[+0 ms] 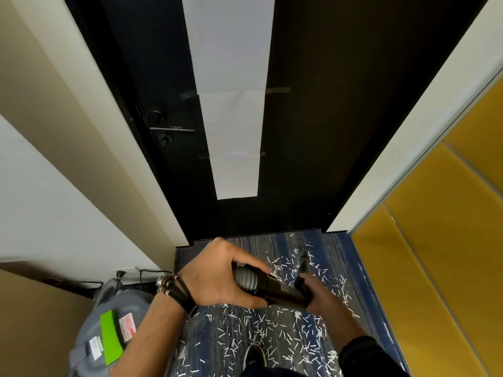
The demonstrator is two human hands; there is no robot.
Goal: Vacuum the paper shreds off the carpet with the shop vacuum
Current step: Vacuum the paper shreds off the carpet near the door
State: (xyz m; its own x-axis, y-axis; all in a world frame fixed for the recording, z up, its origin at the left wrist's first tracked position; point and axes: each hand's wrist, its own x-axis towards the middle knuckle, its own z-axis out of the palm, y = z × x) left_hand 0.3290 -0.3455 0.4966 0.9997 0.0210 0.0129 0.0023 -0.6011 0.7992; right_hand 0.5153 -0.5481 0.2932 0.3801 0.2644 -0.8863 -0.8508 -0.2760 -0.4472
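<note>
Mostly, left hand [215,278] curled round the hose [246,280]; right hand [318,293], shadowed, gripped the wand [280,291]; vacuum [122,300] cut off at 8 o'clock.

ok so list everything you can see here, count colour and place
door: one, black, straight ahead
paper strip: one, white, taped down the door
door handle: one, metal, door's left side
wall panels: several, yellow, right
carpet: one, blue striped, before the door
paper shreds: many, white, scattered over the carpet
shop vacuum: one, grey with green label, lower left
hose: one, grey ribbed, centre
nozzle: one, black, among shreds near the door
wand: one, dark, between hose and nozzle
shoe: one, dark, bottom centre
bracelets: several, dark and beaded, left wrist
left hand: one, grips the hose end
right hand: one, grips the wand
</note>
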